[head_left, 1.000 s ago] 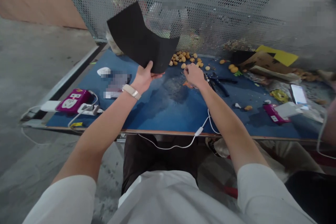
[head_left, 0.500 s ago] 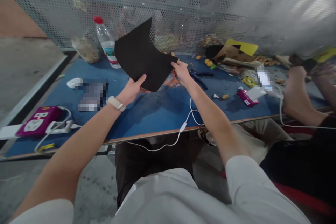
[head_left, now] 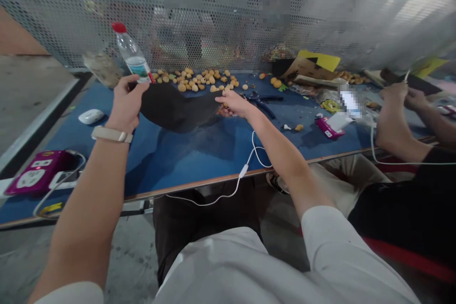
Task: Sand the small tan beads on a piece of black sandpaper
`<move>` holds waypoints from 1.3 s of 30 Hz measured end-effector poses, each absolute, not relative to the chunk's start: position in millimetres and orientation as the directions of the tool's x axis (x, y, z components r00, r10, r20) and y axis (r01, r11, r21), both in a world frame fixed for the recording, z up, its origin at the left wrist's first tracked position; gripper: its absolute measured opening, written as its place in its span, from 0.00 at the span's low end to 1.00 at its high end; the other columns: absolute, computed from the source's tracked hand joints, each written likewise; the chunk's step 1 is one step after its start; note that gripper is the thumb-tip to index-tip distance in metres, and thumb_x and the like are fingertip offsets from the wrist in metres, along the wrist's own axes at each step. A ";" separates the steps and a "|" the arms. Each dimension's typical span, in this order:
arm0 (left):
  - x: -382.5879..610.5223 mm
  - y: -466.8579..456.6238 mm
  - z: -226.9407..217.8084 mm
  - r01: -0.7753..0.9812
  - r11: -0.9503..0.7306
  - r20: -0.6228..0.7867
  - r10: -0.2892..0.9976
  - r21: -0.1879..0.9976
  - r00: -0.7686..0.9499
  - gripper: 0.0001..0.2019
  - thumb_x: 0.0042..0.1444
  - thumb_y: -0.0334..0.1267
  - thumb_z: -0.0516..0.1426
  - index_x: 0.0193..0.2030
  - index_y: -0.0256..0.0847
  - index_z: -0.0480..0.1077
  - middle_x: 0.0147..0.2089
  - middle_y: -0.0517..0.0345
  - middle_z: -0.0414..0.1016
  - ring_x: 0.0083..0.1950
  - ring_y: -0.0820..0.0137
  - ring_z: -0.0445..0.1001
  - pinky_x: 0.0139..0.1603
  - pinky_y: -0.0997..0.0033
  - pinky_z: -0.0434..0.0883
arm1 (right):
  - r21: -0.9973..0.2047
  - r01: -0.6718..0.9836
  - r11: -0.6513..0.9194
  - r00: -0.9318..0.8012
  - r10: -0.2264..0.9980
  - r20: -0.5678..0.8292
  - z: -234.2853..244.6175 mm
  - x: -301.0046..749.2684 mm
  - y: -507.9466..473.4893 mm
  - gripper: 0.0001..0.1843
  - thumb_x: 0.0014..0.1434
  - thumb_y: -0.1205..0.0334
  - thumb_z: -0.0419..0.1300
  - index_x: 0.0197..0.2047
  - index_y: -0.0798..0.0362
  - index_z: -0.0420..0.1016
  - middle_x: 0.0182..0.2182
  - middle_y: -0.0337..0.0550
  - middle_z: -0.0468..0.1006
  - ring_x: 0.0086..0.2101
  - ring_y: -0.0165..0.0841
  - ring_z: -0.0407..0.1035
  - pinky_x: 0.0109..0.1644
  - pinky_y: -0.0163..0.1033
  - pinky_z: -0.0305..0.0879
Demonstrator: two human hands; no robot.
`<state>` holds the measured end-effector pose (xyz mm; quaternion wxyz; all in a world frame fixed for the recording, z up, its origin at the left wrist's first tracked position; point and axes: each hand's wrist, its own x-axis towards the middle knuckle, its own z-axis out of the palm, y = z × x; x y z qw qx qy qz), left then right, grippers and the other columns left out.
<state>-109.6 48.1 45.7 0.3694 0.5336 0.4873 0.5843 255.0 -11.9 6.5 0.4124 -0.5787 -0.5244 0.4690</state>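
A flexible black sheet (head_left: pixel 176 113) lies low over the blue table (head_left: pixel 178 161), curving at its left end. My left hand (head_left: pixel 125 103) is curled on that end, just below a plastic water bottle (head_left: pixel 131 52) with a red cap. My right hand (head_left: pixel 235 103) reaches over the sheet's right end with its fingers extended and nothing visible in them. Its fingertips are close to a pile of small round tan-orange fruits (head_left: pixel 192 80) and some orange scraps (head_left: pixel 224 111).
Blue-handled pliers (head_left: pixel 261 104) lie right of my right hand. A co-worker's hands (head_left: pixel 395 104) hold a dark strip at the right. A white mouse (head_left: pixel 90 116), magenta power strip (head_left: pixel 39 173), white cable (head_left: pixel 213 202) and perforated metal screen (head_left: pixel 228 9) surround the table.
The black sheet has dropped from upright between both hands to low over the table. My left hand has moved left, and my right hand has left the sheet's upper corner.
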 end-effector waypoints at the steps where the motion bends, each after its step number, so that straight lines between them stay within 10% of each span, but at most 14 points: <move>1: -111.6 46.9 46.0 0.155 -0.254 0.276 0.950 0.955 -0.146 0.15 0.66 0.39 0.75 0.57 0.51 0.83 0.55 0.65 0.94 0.65 0.56 0.89 0.84 0.46 0.85 | -0.950 0.291 -0.111 -0.015 0.993 -0.120 8.0 255.1 -14.2 0.33 0.78 0.25 0.76 0.42 0.40 0.67 0.27 0.35 0.69 0.27 0.35 0.64 0.26 0.38 0.62; 5: -119.2 43.2 46.2 0.408 -0.240 0.290 0.955 0.881 -0.063 0.19 0.57 0.34 0.76 0.55 0.48 0.85 0.54 0.59 0.96 0.62 0.51 0.89 0.83 0.39 0.85 | -0.779 0.627 -0.028 0.035 0.999 -0.008 16.7 263.1 -19.0 0.37 0.84 0.18 0.62 0.38 0.40 0.68 0.29 0.42 0.74 0.35 0.45 0.75 0.41 0.51 0.82; 10: -123.4 43.0 40.1 0.705 -0.195 0.278 0.960 0.682 -0.004 0.22 0.58 0.27 0.73 0.58 0.45 0.82 0.54 0.55 0.97 0.72 0.44 0.91 0.91 0.37 0.76 | -0.454 0.890 -0.052 0.155 0.969 0.193 20.2 280.0 -16.9 0.18 0.87 0.42 0.66 0.48 0.45 0.83 0.55 0.57 0.94 0.60 0.58 0.88 0.73 0.64 0.84; 19: -122.2 43.4 28.2 0.778 -0.210 0.262 0.963 0.592 0.060 0.32 0.55 0.28 0.67 0.68 0.45 0.85 0.65 0.44 0.95 0.80 0.36 0.85 0.95 0.30 0.69 | -0.230 0.970 -0.078 0.072 0.997 -0.035 16.7 304.1 -14.7 0.07 0.73 0.64 0.76 0.53 0.49 0.94 0.57 0.62 0.97 0.58 0.60 0.91 0.68 0.58 0.86; 26: -115.4 40.2 24.6 0.790 -0.238 0.277 0.957 0.566 0.090 0.35 0.60 0.30 0.64 0.76 0.41 0.82 0.72 0.35 0.91 0.83 0.31 0.82 0.97 0.26 0.65 | -0.242 0.970 0.016 0.046 0.967 0.251 15.7 320.9 -61.4 0.18 0.78 0.48 0.74 0.63 0.49 0.91 0.61 0.64 0.92 0.63 0.63 0.86 0.72 0.68 0.85; 34: -105.6 36.9 25.7 0.796 -0.236 0.276 0.957 0.558 0.090 0.35 0.63 0.31 0.64 0.79 0.41 0.82 0.73 0.36 0.91 0.83 0.33 0.81 0.96 0.30 0.67 | 0.055 0.871 -0.489 0.387 0.750 0.537 46.1 428.9 -147.0 0.38 0.79 0.70 0.67 0.88 0.54 0.74 0.83 0.86 0.74 0.80 0.65 0.72 0.80 0.70 0.74; 36: -104.7 35.4 27.0 0.840 -0.222 0.268 0.959 0.494 0.096 0.36 0.66 0.31 0.62 0.81 0.42 0.81 0.76 0.39 0.90 0.83 0.35 0.81 0.95 0.31 0.70 | 0.125 0.796 -0.593 0.490 0.751 0.443 51.0 453.0 -155.8 0.50 0.74 0.67 0.78 0.91 0.64 0.66 0.83 0.86 0.73 0.81 0.65 0.73 0.81 0.66 0.75; 39: -103.9 33.8 27.9 0.863 -0.226 0.273 0.956 0.452 0.107 0.38 0.67 0.33 0.61 0.84 0.44 0.80 0.77 0.40 0.90 0.83 0.35 0.81 0.94 0.28 0.72 | 0.231 0.807 -0.543 0.493 0.836 0.241 49.1 473.1 -152.4 0.35 0.78 0.67 0.76 0.82 0.71 0.78 0.76 0.85 0.82 0.74 0.61 0.80 0.74 0.55 0.77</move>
